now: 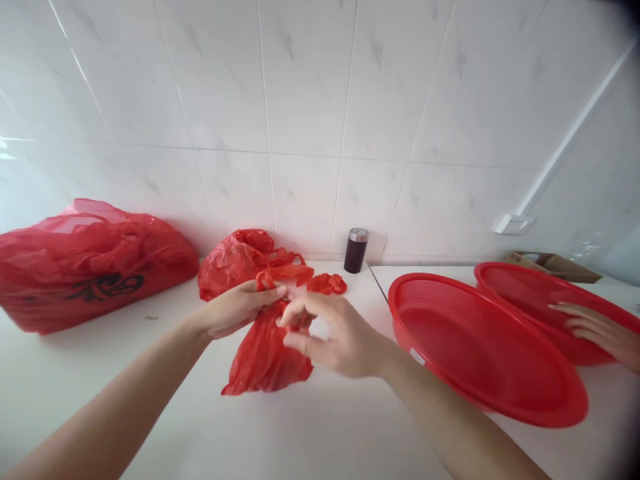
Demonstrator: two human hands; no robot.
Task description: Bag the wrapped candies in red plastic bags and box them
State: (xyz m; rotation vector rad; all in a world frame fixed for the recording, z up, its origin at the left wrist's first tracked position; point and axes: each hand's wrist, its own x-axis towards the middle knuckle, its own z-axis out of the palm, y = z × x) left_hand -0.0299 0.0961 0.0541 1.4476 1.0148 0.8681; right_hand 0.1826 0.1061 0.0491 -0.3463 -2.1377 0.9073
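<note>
A thin red plastic bag (pixel 270 357) hangs bunched at its top between my two hands, its lower part spreading out just over the white table. My left hand (pixel 240 308) is closed on the gathered neck, where a small red loop stands up by the fingertips. From the other side my right hand (pixel 333 330) pinches part of the same bag, thumb and fingers curled together. Right behind my hands lies a second crumpled red plastic bag (pixel 233 263). A small red scrap of plastic (pixel 327 284) rests on the table beyond my right hand.
A big filled red bag (pixel 100 267) with black print sits at the left. A dark tumbler (pixel 356 251) stands against the tiled wall. Two red plastic baskets (pixel 415 353), (pixel 500 270) are at the right, with another person's hand (pixel 595 330) over the farther one. A cardboard box (pixel 560 265) lies behind.
</note>
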